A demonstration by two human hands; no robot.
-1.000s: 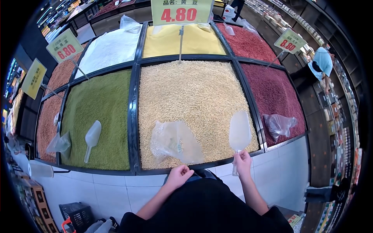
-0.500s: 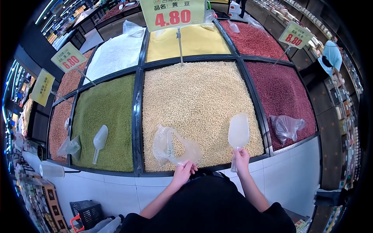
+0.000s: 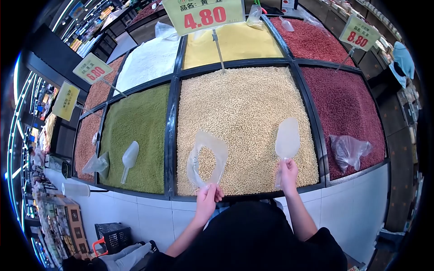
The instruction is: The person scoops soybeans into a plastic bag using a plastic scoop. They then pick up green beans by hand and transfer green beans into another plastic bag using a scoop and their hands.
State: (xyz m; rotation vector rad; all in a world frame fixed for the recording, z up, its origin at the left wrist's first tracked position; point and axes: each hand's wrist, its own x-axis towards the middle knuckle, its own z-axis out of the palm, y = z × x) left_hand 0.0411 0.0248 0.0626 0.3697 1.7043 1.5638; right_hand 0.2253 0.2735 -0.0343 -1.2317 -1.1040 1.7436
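My left hand [image 3: 209, 195] grips the lower end of a clear plastic bag [image 3: 219, 148], whose rounded opening shows beans through it. In my right hand [image 3: 289, 173] is the handle of a translucent scoop [image 3: 288, 137], its blade pointing away from me. Both are over the front part of a bin of pale yellow soybeans [image 3: 246, 106]. The bag is towards the left of the bin, the scoop towards the right. Whether the scoop blade touches the beans, I cannot tell.
Black dividers frame neighbouring bins of green beans [image 3: 142, 113] with a second scoop [image 3: 130, 155], and dark red beans [image 3: 346, 108] with a crumpled bag [image 3: 349, 151]. A price sign [image 3: 205, 16] stands behind the soybeans. A black basket [image 3: 114, 237] and a person's legs [image 3: 129, 258] are at lower left.
The bag has lifted and its opening has become rounder and more upright. My right hand and the scoop have shifted slightly forward. The whole view has swung a little left.
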